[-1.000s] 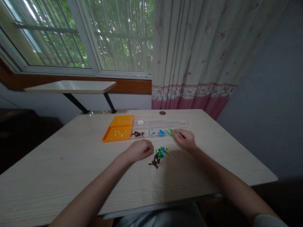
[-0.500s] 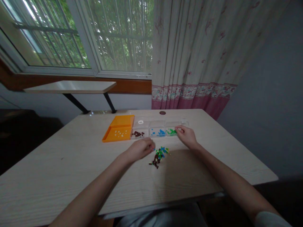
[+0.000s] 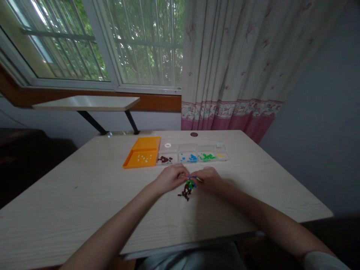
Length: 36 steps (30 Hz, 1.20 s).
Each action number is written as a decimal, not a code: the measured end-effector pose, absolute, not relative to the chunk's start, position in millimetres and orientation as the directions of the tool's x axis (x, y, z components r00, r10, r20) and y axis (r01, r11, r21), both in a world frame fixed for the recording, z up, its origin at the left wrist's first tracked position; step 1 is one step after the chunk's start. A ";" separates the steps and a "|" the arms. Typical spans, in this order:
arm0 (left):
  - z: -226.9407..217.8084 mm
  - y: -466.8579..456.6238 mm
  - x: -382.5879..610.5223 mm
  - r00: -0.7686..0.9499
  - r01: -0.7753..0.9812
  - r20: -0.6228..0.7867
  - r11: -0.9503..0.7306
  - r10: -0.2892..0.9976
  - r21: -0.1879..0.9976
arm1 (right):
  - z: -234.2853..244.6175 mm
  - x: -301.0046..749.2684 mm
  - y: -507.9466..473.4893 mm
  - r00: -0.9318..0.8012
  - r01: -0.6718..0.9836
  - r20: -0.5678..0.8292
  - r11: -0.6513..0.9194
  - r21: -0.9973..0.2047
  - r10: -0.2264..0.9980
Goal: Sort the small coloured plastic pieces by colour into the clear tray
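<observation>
A small brick model (image 3: 186, 190) of tiny brown, green and blue pieces lies on the table between my hands. My left hand (image 3: 172, 177) is closed in a pinch at its upper left edge, where a bit of blue shows by the fingertips. From the other side my right hand (image 3: 208, 180) reaches in, its fingers pinched and covering the model's upper right part. What the right fingertips hold is too small to make out. Just beyond the hands stands a clear compartment box (image 3: 188, 160) with loose brown, blue, green and yellow bricks sorted apart.
An orange tray (image 3: 135, 152) holding several small white pieces adjoins the clear box on the left. A raised white shelf (image 3: 87, 102) on black legs stands at the table's back left. Behind are a window and a curtain (image 3: 225, 75). The table's (image 3: 98, 195) front edge is near my body.
My right hand has come back from the green compartment to the model, uncovering the yellow bricks. The left hand has shifted slightly right, and its fingertips now meet the right ones.
</observation>
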<state>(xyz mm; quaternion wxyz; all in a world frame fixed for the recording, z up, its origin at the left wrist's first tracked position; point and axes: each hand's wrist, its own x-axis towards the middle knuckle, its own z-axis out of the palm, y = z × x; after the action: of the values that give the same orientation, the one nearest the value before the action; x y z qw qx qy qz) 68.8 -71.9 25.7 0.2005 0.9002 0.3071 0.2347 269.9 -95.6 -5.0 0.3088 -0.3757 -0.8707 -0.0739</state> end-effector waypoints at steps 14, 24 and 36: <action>16.5 -64.9 64.1 0.753 0.496 0.182 -0.727 0.633 0.475 | 10.6 290.8 -83.7 -0.154 0.747 0.855 0.625 -0.227 0.495; 14.5 -65.0 65.5 0.775 0.494 0.159 -0.743 0.612 0.452 | 13.2 287.9 -86.2 -0.145 0.713 0.843 0.645 -0.274 0.518; 15.3 -60.6 60.1 0.744 0.530 0.183 -0.734 0.643 0.425 | 25.0 292.3 -55.7 -0.202 0.838 0.482 0.405 -0.365 0.852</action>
<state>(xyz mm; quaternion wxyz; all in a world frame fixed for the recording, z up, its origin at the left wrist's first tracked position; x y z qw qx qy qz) 60.1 -60.6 15.3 0.1756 0.9170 0.3199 0.1609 292.3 -55.7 25.0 0.3190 -0.5451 -0.7752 0.0112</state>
